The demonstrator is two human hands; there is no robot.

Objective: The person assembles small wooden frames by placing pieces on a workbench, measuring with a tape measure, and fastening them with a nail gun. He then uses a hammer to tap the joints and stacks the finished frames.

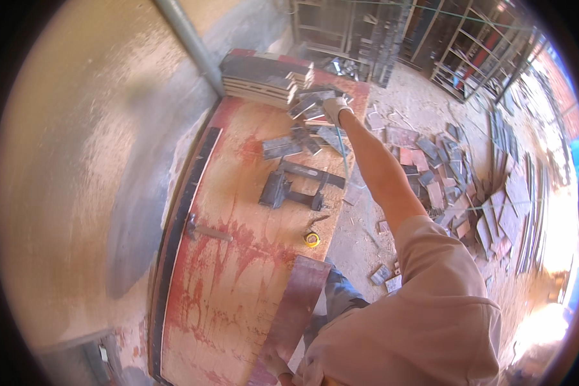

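Looking down through the head view, we've got the right arm at full stretch, and at the end of it a pale-gloved right hand [336, 110] up among the dark offcuts [312, 103] at the far end of the worktable [251, 276]. Fingers? They look bent toward the pieces, but whether they pinch one I can't tell. Just left of that jumble stands a neat stack of boards [264, 83], layered edges showing. More loose pieces [282, 147] lie on the near side, with a thin bluish hose [342, 151] running down beside them.

Down at the bottom of the view, the left hand [276, 365] is at a reddish-brown board [302, 283], which lies lengthwise along the table's near right side, close against the person's body. Its fingers are too blurred to call.

Between the two hands, mid-table: a dark power tool [296, 186] on its side, then a yellow tape measure [312, 240] near the right edge, and a hammer [212, 233] over on the left, head toward the long dark strip [202, 164]. Off to the right, a big heap of scrap [431, 170] covers the floor.
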